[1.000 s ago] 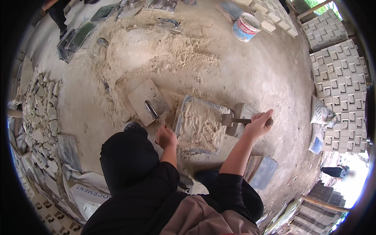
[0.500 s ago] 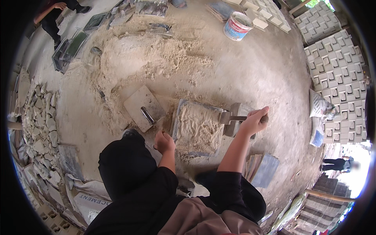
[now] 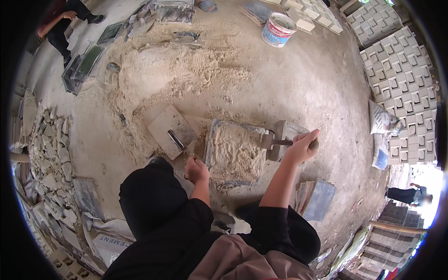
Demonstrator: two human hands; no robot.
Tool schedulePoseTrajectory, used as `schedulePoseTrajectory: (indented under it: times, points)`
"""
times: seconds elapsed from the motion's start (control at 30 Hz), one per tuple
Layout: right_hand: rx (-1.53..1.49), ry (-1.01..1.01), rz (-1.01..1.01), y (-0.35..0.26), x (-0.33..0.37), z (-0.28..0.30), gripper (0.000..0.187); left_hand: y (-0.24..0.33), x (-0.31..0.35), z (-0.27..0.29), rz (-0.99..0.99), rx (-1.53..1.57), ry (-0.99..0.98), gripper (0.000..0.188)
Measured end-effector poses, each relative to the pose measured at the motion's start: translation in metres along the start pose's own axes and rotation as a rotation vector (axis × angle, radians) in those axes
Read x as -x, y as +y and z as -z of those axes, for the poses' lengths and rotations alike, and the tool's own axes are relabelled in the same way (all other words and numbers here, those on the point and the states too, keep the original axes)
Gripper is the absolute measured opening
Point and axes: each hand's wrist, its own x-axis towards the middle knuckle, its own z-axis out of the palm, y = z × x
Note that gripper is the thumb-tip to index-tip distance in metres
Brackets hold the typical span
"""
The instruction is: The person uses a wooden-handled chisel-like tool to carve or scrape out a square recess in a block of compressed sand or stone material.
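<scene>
My right hand (image 3: 303, 146) is wrapped round the handle of a trowel (image 3: 281, 142), whose flat metal blade lies at the right edge of a square mould (image 3: 208, 148). A rough, damp sandy mix (image 3: 237, 151) fills the mould, with ridges across its surface. My left hand (image 3: 197, 170) is a closed fist beside the mould's near left corner, and nothing shows sticking out of it. Left of the mould lies a square plate (image 3: 164, 127) with a cylindrical metal handle (image 3: 176, 139). A grey block-shaped piece (image 3: 283, 130) sits beneath and behind the trowel.
Loose sand (image 3: 186, 70) spreads beyond the mould. A bucket (image 3: 278, 30) stands far right, near stacked pale blocks (image 3: 396, 74). Thin plates (image 3: 317, 200) lie by my right knee, broken rubble (image 3: 51, 149) at left. Another person (image 3: 60, 28) is at the far left.
The whole view has shifted slightly. The trowel blade stays at the mould's right edge, with barely any movement, and my left fist keeps its place.
</scene>
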Motion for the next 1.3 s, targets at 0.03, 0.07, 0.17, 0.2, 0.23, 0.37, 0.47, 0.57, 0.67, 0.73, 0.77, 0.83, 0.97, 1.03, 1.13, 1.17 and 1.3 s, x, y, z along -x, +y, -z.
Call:
schedulePoseTrajectory:
  times: [0.03, 0.07, 0.17, 0.2, 0.23, 0.37, 0.47, 0.57, 0.67, 0.73, 0.77, 0.83, 0.97, 1.03, 1.13, 1.17, 1.3]
  points:
    - [0.027, -0.019, 0.076, 0.004, 0.004, 0.006, 0.045, 0.001, 0.000, -0.001, -0.004, 0.007, -0.008, 0.022]
    - [0.036, -0.036, 0.062, 0.006, 0.000, 0.005, 0.045, 0.004, -0.002, -0.004, -0.008, 0.013, -0.016, 0.022]
    - [0.073, -0.086, -0.023, 0.001, -0.003, 0.002, 0.045, -0.009, -0.004, -0.006, -0.021, 0.003, -0.028, 0.021]
    - [0.064, -0.069, -0.013, -0.001, -0.002, 0.006, 0.045, -0.006, -0.004, -0.006, -0.022, 0.008, -0.028, 0.021]
    - [0.055, -0.052, -0.004, -0.003, 0.002, 0.011, 0.045, -0.002, -0.005, -0.006, -0.022, 0.006, -0.025, 0.021]
    - [0.067, -0.019, 0.037, 0.005, -0.004, 0.018, 0.046, 0.003, 0.007, -0.004, -0.014, -0.026, -0.068, 0.022]
    - [0.035, -0.005, -0.031, -0.004, 0.003, 0.021, 0.046, -0.001, -0.003, -0.001, 0.003, -0.015, -0.025, 0.022]
    - [0.124, 0.017, 0.015, 0.003, 0.011, 0.035, 0.046, 0.003, -0.002, -0.002, 0.001, 0.008, -0.043, 0.023]
    - [0.068, -0.026, -0.083, -0.009, 0.013, 0.041, 0.047, 0.001, -0.001, 0.000, 0.022, -0.018, -0.059, 0.024]
    - [0.083, 0.004, -0.065, -0.015, 0.020, 0.053, 0.047, 0.010, 0.001, 0.004, 0.042, -0.013, -0.065, 0.024]
    - [0.113, 0.007, -0.004, -0.010, 0.023, 0.056, 0.045, 0.017, 0.001, 0.004, 0.047, 0.004, -0.072, 0.025]
    - [0.043, -0.043, -0.091, -0.009, 0.025, 0.061, 0.045, 0.009, 0.003, 0.006, 0.033, -0.006, -0.065, 0.026]
    - [-0.023, -0.047, -0.063, -0.017, 0.043, 0.072, 0.044, 0.002, -0.005, -0.001, -0.003, -0.008, -0.013, 0.027]
    - [-0.018, 0.019, -0.055, -0.013, 0.055, 0.081, 0.043, 0.000, 0.003, 0.002, 0.010, -0.031, -0.049, 0.027]
    - [-0.050, -0.067, -0.135, -0.016, 0.049, 0.084, 0.042, 0.011, -0.002, 0.001, 0.051, -0.027, -0.084, 0.028]
    - [-0.028, -0.051, -0.106, -0.020, 0.054, 0.088, 0.041, 0.007, -0.003, 0.003, 0.062, -0.011, -0.095, 0.028]
    - [0.033, -0.039, -0.053, -0.017, 0.061, 0.078, 0.042, 0.017, 0.000, 0.008, 0.078, -0.002, -0.110, 0.028]
